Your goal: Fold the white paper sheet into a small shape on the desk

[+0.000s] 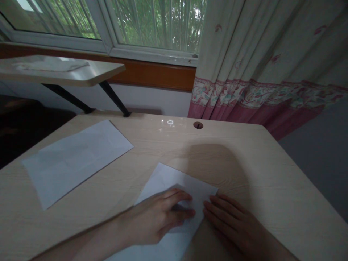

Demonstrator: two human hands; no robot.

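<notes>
A sheet of white paper [163, 177] lies on the desk in front of me, turned at an angle, its lower part running out of view at the bottom. My left hand [163, 215] rests across its middle with the fingers apart, the palm side hidden. At the sheet's right edge is my right hand [233, 221], its fingers stretched out side by side and the fingertips touching the paper's border near the upper right corner. Neither hand holds anything that I can see.
More white paper [81, 159], with faint creases, lies to the left on the pale wooden desk [266, 163]. A raised shelf [103, 72] on black supports [114, 98] stands at the back left. Near the back edge is a round cable hole [198, 125]. A curtain [233, 90] hangs behind.
</notes>
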